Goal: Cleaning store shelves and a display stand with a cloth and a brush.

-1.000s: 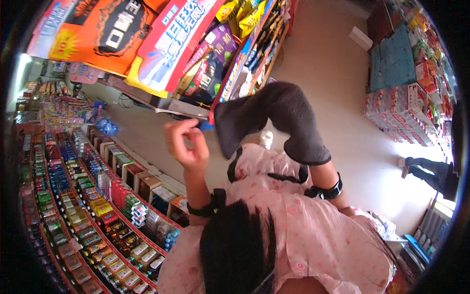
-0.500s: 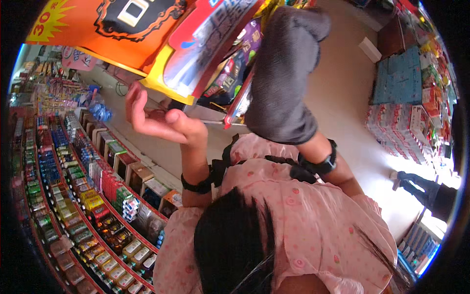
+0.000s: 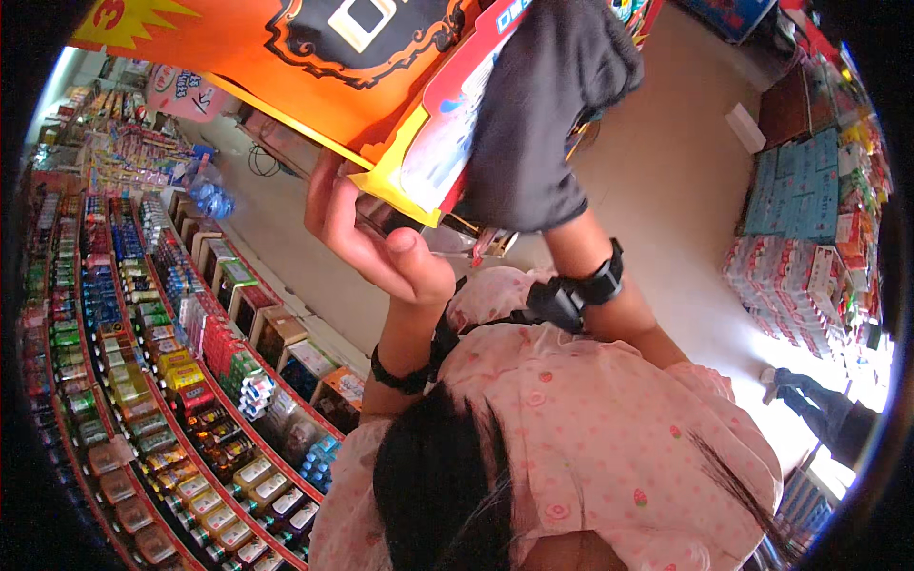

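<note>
An orange box (image 3: 276, 57) with a black emblem and yellow edge fills the upper left of the view. Its near end has a red, blue and yellow printed panel (image 3: 440, 143). My left hand (image 3: 381, 243) is at the box's lower corner, bare, palm up, thumb apart; its fingertips pass behind the yellow edge, and whether they bear weight is hidden. A dark grey cloth cover (image 3: 543, 124), like a loose mitt, encloses my right hand (image 3: 595, 67) and lies over the printed panel. The fingers inside it are hidden.
Curved shelves (image 3: 143, 381) of bottles and small packs stand at the left. A blue plastic bundle (image 3: 211, 198) is beyond them. At the right are stacked blue cartons (image 3: 790, 176) and wrapped packs (image 3: 785, 281). A person's legs (image 3: 809, 404) show at the right edge.
In the picture, the box and my left hand have shifted right. My covered right hand has moved across the printed panel, hiding the colourful packs that showed beside it.
</note>
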